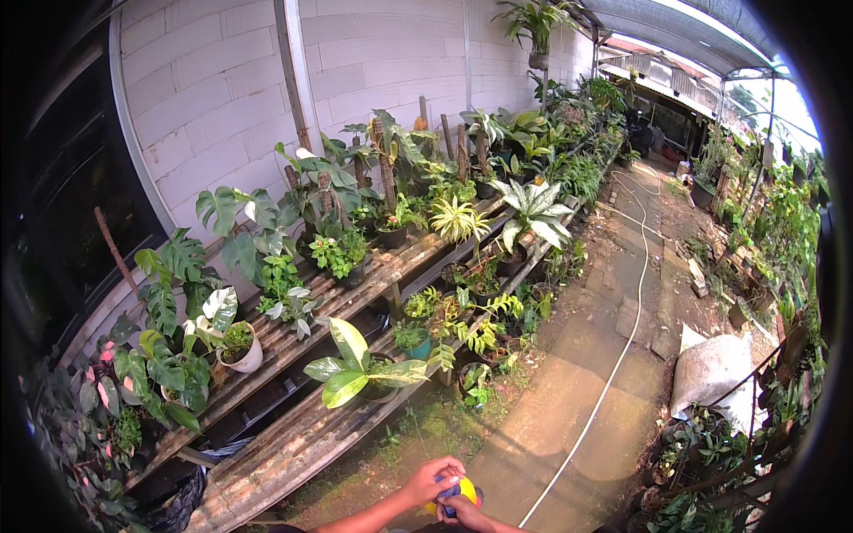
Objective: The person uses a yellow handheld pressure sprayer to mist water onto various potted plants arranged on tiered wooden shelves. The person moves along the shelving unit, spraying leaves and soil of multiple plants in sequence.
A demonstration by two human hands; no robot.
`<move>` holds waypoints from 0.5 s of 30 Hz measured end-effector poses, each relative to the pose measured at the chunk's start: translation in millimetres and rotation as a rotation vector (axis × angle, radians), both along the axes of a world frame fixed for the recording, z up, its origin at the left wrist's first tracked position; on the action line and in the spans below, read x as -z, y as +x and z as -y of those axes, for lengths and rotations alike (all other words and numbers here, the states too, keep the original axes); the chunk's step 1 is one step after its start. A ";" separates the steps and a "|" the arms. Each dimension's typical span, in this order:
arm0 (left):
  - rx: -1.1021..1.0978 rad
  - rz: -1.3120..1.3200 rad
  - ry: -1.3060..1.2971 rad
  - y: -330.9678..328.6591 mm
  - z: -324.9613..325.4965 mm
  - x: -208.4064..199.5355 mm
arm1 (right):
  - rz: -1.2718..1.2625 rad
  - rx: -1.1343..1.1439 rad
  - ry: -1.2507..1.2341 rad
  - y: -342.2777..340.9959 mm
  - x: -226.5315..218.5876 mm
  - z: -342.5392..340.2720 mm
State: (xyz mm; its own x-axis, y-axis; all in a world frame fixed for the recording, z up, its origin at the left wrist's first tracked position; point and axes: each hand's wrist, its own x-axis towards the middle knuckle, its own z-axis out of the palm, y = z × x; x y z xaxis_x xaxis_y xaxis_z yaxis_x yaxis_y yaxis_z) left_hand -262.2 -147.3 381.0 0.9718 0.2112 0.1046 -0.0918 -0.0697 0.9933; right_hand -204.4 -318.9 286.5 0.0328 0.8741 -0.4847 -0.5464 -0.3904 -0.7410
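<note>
Low in the view, my two hands meet around a rounded yellow container [468,488] with a dark blue upper part. My left hand [432,481] curls over its left side, fingers bent against the blue part. From below right, my right hand [466,513] closes on the same blue part. A small red patch shows at the container's right edge. Its lower side is hidden by my hands, so its exact kind cannot be told. Nearest to my hands is a potted plant with broad yellow-green leaves [354,362] on the low wooden bench.
Tiered wooden benches [267,462] with many potted plants run along the white block wall [204,80] at left. A pale hose [611,377] lies along the paved path [542,409]. A filled white sack [712,371] and more plants line the right side.
</note>
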 end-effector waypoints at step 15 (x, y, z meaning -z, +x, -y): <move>0.047 0.060 -0.036 146.9 -77.4 -78.4 | 0.013 0.046 0.081 150.4 -9.4 -84.1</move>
